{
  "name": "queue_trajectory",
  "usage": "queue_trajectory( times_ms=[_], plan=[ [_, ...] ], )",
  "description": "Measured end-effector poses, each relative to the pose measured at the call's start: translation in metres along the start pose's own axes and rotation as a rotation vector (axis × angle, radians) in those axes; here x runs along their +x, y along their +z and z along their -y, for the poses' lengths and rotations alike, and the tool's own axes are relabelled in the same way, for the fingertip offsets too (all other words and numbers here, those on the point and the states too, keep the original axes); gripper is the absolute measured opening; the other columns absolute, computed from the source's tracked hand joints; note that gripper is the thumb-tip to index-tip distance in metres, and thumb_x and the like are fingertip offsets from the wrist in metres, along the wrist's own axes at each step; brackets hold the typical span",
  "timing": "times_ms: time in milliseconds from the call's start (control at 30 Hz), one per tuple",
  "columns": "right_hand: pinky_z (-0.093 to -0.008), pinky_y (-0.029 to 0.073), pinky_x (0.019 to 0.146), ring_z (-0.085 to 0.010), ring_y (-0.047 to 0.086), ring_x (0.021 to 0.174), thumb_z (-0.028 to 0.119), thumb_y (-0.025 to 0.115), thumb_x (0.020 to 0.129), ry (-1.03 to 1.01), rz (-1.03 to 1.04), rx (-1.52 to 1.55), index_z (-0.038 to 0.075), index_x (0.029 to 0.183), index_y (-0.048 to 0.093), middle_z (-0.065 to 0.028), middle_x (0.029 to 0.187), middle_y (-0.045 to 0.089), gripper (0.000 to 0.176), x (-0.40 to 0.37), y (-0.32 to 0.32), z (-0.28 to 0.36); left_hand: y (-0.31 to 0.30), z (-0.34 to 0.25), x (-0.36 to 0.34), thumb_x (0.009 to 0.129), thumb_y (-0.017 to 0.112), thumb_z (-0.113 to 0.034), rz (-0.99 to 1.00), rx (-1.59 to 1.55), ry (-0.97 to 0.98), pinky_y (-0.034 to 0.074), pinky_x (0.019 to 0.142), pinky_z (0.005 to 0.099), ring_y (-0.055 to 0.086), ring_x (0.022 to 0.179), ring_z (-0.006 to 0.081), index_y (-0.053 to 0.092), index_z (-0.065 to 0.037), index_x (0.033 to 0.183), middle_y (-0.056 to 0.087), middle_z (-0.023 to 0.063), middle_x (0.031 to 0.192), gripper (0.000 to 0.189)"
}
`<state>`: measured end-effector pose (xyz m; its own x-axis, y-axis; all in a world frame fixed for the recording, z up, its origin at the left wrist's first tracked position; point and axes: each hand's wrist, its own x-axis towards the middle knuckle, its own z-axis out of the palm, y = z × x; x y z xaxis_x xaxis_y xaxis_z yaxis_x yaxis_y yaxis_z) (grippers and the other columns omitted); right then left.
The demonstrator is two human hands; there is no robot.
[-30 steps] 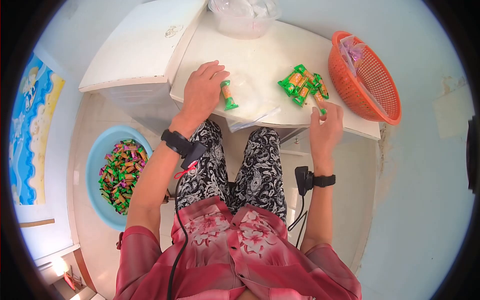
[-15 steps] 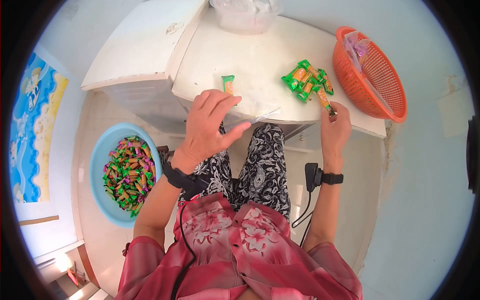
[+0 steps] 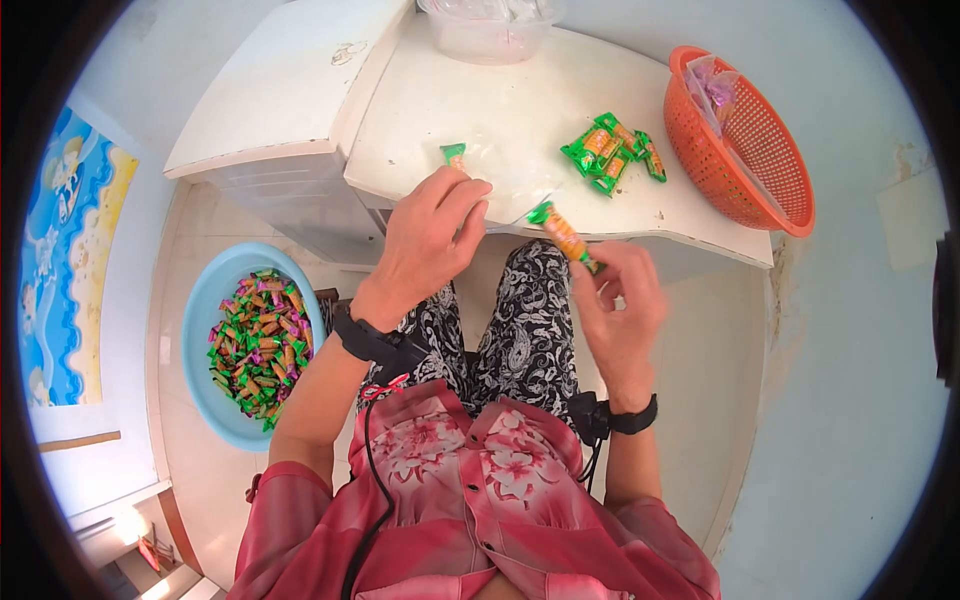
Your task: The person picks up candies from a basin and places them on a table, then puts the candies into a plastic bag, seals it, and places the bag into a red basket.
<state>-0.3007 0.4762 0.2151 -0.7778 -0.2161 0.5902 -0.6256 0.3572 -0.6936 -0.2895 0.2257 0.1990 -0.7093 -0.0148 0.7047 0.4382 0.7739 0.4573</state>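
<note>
In my right hand (image 3: pixel 625 300) one end of a green-and-orange wrapped candy (image 3: pixel 563 235) is pinched, held out in front of the table edge. My left hand (image 3: pixel 432 238) is closed at the near edge of a clear plastic bag (image 3: pixel 508 185) lying flat on the white table (image 3: pixel 430 100). Another wrapped candy (image 3: pixel 455 154) pokes out beyond my left fingers, its lower part hidden by them. Several more green wrapped candies (image 3: pixel 605 150) lie in a loose pile to the right of the bag.
An orange plastic basket (image 3: pixel 740 150) with clear bags and purple wrappers leans at the table's right. At the back stands a clear tub (image 3: pixel 490 40). Down on the floor to the left, a light-blue basin (image 3: pixel 205 375) holds a heap of wrapped candies (image 3: pixel 260 345).
My right hand has drawn one candy off the pile and brought it left and nearer to me. My left hand has closed its spread fingers at the bag's edge.
</note>
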Motion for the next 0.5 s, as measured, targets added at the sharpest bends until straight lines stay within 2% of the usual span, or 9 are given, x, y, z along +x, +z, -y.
queue_trajectory(
  times_ms=[167,500],
  plan=[
    [-0.027,0.048,0.055,-0.0103,0.063,0.068,-0.005,0.082,0.088,-0.011,0.034,0.033,0.002,0.11,0.072,-0.008,0.11,0.066,0.025,0.001,0.018,0.01,0.002,-0.008,0.006,0.091,0.076,0.002,-0.04,0.075,0.084,0.056,0.064,0.0382,0.07,0.076,0.0287,0.074,-0.003,0.107,0.068,0.0102,0.098,0.016],
    [-0.0404,0.052,0.057,-0.0277,0.067,0.067,0.009,0.082,0.089,-0.049,0.025,-0.218,0.008,0.103,0.065,-0.0091,0.102,0.066,0.022,0.021,0.069,-0.003,0.016,-0.014,-0.004,0.09,0.076,0.002,-0.131,0.058,0.09,0.056,0.066,0.0396,0.071,0.079,0.0308,0.074,-0.004,0.106,0.069,0.0107,0.099,0.018]
  ],
)
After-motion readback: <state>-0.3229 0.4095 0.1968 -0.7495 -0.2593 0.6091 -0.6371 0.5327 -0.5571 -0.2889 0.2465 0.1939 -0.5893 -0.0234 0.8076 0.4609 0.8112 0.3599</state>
